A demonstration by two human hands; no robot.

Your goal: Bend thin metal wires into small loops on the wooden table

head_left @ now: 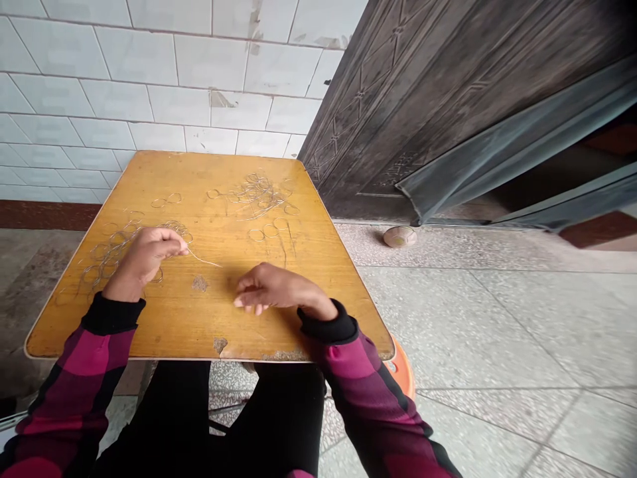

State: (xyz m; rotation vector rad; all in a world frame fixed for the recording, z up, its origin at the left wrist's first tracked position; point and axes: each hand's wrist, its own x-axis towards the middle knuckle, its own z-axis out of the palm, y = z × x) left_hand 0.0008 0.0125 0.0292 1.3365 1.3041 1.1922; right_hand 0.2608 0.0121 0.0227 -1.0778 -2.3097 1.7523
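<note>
My left hand [146, 259] pinches one end of a thin wire [205, 262] between thumb and fingertips. The wire's other end points right, over the wooden tabletop [239, 332]. My right hand [271, 289] hovers just right of that free end, fingers loosely bent and apart, with nothing visible in them. Under and around my left hand lies a heap of looped wires [107, 255]. Toward the back right is a second tangled wire pile [261, 192]. Several wires with round loops [271, 230] lie in front of that pile.
A few single wire loops [166, 200] lie near the back left. Behind the table is a white tiled wall [209, 60]. To the right stand a dark carved door [378, 99] and a grey curtain [497, 146]. A round object [399, 236] sits on the floor, and an orange stool [402, 372] shows beside the table.
</note>
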